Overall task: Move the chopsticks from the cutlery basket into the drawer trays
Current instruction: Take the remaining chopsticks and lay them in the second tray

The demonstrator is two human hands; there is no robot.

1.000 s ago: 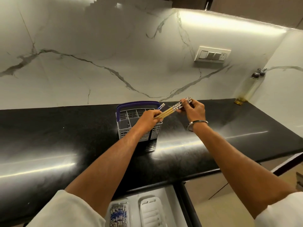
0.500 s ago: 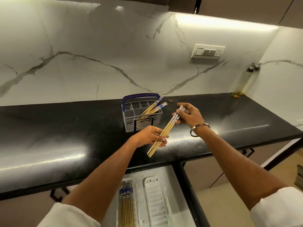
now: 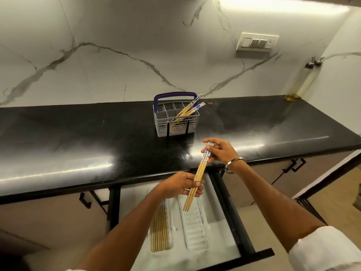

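Both hands, left hand [image 3: 182,185] and right hand [image 3: 220,152], pinch a bundle of bamboo chopsticks [image 3: 197,178] over the empty white ribbed tray [image 3: 196,234]; the neighbouring white tray [image 3: 160,230] is filled, and more chopsticks remain in the grey cutlery basket [image 3: 176,122].

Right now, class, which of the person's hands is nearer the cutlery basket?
The right hand. It hovers over the counter's front edge, just in front of the basket, holding the chopsticks' patterned ends. The left hand grips them lower down, over the open drawer.

Both bare forearms reached forward. The left hand [image 3: 182,185] curled its fingers closed, palm turned inward. The right hand [image 3: 220,151], higher and farther out, pinched with thumb and apparently two fingertips, its wrist bent.
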